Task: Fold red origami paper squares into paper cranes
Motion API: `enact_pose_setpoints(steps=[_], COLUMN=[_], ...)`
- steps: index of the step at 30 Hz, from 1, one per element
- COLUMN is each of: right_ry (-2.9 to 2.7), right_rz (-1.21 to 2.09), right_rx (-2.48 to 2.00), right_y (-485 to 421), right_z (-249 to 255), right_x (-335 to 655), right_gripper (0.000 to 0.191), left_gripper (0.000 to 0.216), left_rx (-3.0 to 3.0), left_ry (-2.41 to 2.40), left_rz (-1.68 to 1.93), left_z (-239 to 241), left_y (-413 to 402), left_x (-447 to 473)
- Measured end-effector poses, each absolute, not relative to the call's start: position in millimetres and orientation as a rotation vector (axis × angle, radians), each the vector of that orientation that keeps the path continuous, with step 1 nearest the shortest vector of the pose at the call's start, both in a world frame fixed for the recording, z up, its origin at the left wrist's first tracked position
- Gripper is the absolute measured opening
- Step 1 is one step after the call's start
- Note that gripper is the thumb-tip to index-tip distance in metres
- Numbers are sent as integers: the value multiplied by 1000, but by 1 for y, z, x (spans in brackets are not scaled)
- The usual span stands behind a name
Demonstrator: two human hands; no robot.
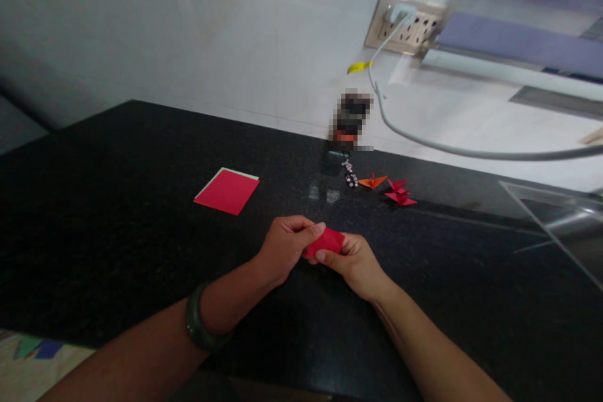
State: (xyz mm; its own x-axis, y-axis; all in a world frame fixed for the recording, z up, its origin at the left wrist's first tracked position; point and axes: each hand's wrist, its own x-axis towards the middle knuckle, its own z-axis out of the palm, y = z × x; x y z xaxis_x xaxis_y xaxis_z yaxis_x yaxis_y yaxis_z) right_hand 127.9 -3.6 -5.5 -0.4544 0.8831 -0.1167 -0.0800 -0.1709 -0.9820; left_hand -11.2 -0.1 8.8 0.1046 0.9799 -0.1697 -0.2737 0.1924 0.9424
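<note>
Between my two hands is a small piece of folded red paper (332,240), held just over the black countertop. My left hand (288,245) pinches its left side, thumb lying on top. On the right, my right hand (355,260) grips the lower and right edges, its thumb pressed on the near edge. The fingers under the paper are mostly hidden. To the left lies a stack of square paper (227,192), red on top with a pale edge showing. Beyond my right hand sit an orange paper crane (373,181) and red paper cranes (400,193).
A phone-like object (351,119), blurred out, leans on the wall with a beaded strap (349,173). A white cable (391,125) runs from the wall socket (404,24) to the right. A sink edge (546,226) lies at the right of the black countertop (141,232).
</note>
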Motion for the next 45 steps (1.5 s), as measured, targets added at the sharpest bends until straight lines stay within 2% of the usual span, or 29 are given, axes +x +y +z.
enact_pose_setpoints(steps=[5, 8, 10, 13, 16, 21, 26, 32, 34, 39, 41, 45], right_ry=[-1355, -1321, -1364, -1592, -1860, -2087, -2160, -1923, -1705, -1354, -1304, -1284], right_rz=[1721, 1588, 1397, 897, 437, 193, 204, 258, 392, 1032, 1118, 1091], right_rx=[-944, -1056, -1173, -1202, -1051, -970, -900, -1010, -1155, -1300, -1270, -1249], right_y=[-3, -1, 0, 2, 3, 4, 1, -3, -3, 0, 0, 0], right_z=[-9, -11, -10, -9, -9, -9, -5, -3, -5, -9, -10, -12], right_x=[129, 131, 133, 137, 142, 141, 136, 135, 135, 133, 132, 133], right_gripper=[24, 22, 20, 16, 25, 33, 38, 11, 12, 18, 20, 16], left_gripper=[24, 23, 23, 32, 35, 28, 20, 23, 24, 21, 19, 19], left_rx=[920, 955, 962, 844, 749, 698, 596, 713, 778, 868, 863, 859], left_ry=[1106, 1120, 1126, 1127, 1066, 854, 786, 831, 871, 903, 925, 955], left_rz=[1225, 1227, 1208, 1151, 1070, 1089, 1109, 1052, 1025, 986, 1018, 1057], left_z=[4, 0, -1, 0, 1, 2, 1, -2, -1, 3, 4, 2], left_y=[6, 7, 8, 7, 7, 7, 10, 10, 9, 7, 7, 8], left_x=[-16, -16, -15, -14, -13, -13, -15, -16, -15, -12, -12, -13])
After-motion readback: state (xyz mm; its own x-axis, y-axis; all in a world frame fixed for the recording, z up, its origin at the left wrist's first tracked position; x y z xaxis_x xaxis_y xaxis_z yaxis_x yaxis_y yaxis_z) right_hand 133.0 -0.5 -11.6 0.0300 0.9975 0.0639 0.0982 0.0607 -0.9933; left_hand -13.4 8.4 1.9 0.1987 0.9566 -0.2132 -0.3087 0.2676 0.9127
